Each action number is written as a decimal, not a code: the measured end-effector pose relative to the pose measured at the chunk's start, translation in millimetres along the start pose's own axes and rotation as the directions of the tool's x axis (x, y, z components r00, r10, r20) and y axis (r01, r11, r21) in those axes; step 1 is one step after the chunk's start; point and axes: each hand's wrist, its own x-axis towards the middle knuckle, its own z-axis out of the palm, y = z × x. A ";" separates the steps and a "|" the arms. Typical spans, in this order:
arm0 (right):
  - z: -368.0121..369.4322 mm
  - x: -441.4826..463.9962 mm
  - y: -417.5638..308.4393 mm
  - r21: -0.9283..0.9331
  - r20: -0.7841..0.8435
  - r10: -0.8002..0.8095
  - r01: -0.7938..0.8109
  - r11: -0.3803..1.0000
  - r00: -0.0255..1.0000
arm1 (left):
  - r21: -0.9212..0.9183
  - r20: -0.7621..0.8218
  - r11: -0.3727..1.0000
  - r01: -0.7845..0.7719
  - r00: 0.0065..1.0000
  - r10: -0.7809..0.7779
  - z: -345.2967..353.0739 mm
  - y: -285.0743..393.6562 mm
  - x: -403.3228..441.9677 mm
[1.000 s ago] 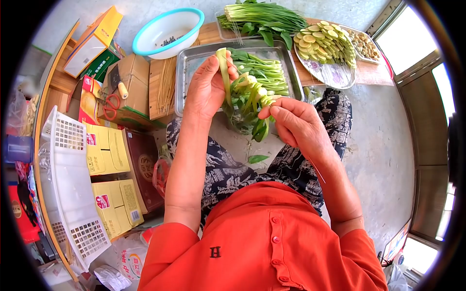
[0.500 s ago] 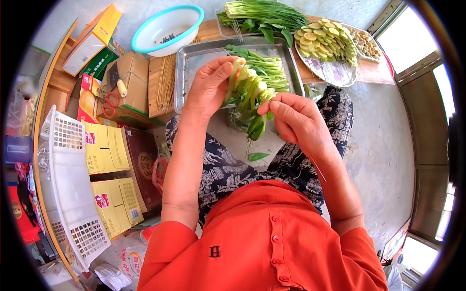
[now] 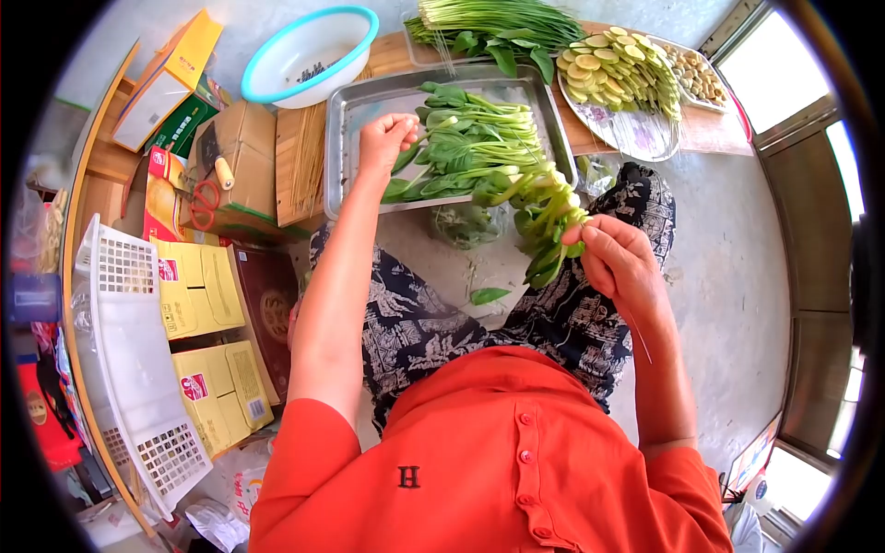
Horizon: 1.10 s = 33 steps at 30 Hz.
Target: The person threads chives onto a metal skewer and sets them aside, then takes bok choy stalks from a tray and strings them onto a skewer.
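Note:
My right hand (image 3: 627, 263) is closed around a thin skewer (image 3: 643, 343), whose bare end sticks out below the wrist. Folded leafy greens (image 3: 546, 207) are bunched along that skewer, beside the tray's near right corner. Over the left part of a metal tray (image 3: 339, 157) is my left hand (image 3: 385, 147), its fingers curled together. Leaves touch or lie just beside those fingertips; what is in them, if anything, I cannot make out. Loose leafy greens (image 3: 475, 143) lie in the tray, stems toward the right.
Behind the tray are long green stalks (image 3: 498, 23), a plate (image 3: 636, 138) of skewered slices and a blue-rimmed basin (image 3: 267, 92). Bare skewers (image 3: 309, 157) lie left of the tray. Boxes (image 3: 198, 290) and a white basket (image 3: 134, 359) stand at left. A leaf (image 3: 489, 296) lies on the floor.
My left hand has left the threaded greens and moved left over the tray. My right hand has carried the skewer of greens right and slightly down.

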 end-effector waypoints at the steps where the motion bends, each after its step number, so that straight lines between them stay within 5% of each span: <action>1: -2.7 -0.4 2.2 0.003 -0.001 0.001 -0.001 1.000 1.000 | 0.072 -0.050 0.997 0.020 0.999 -0.017 2.3 -12.8 7.3; 6: -14.1 1.3 11.1 0.050 -0.036 0.022 -0.020 0.999 0.999 | 0.476 -0.176 0.878 0.047 0.983 0.043 29.1 -36.5 35.0; 11: -19.5 1.6 18.1 0.115 -0.055 0.053 -0.047 0.992 0.997 | 0.697 -0.118 0.717 -0.012 0.984 0.131 51.5 -59.6 61.6; 13: -21.4 1.6 20.0 0.125 -0.061 0.063 -0.055 0.991 0.996 | 0.833 -0.069 0.553 -0.021 0.988 0.141 56.2 -63.3 62.5; 19: -22.7 3.8 23.2 0.103 -0.076 0.087 -0.078 0.992 0.993 | 0.806 -0.089 0.591 -0.025 0.983 0.163 43.7 -56.2 55.4; 21: -21.2 6.2 23.3 0.095 -0.062 0.077 -0.071 0.993 0.995 | 0.771 -0.066 0.620 -0.144 0.951 0.302 33.8 -43.4 52.3; 23: -18.4 5.9 21.3 0.089 -0.055 0.069 -0.064 0.994 0.996 | 0.697 -0.087 0.672 -0.250 0.901 0.425 20.8 -28.6 51.5; 25: -12.2 7.5 15.1 0.065 -0.035 0.056 -0.054 0.996 0.998 | 0.335 -0.173 0.901 -0.274 0.923 0.344 17.1 7.9 37.3; 27: -4.3 11.6 8.2 0.034 -0.013 0.030 -0.029 0.999 0.999 | 0.248 -0.171 0.945 -0.214 0.950 0.260 16.4 53.4 11.8; 28: -0.2 13.3 4.8 0.004 0.001 0.010 -0.010 1.000 1.000 | -0.036 -0.118 0.985 -0.172 0.979 0.166 17.0 69.0 -0.7; 29: 4.6 15.0 1.6 -0.002 0.008 0.006 -0.006 1.000 1.000 | -0.315 -0.037 0.944 -0.100 0.995 0.093 17.4 79.6 -11.2; 33: 29.8 18.9 -17.0 -0.051 0.070 -0.060 0.064 0.997 0.996 | -0.649 0.141 0.760 0.025 0.986 0.087 24.1 94.0 -40.8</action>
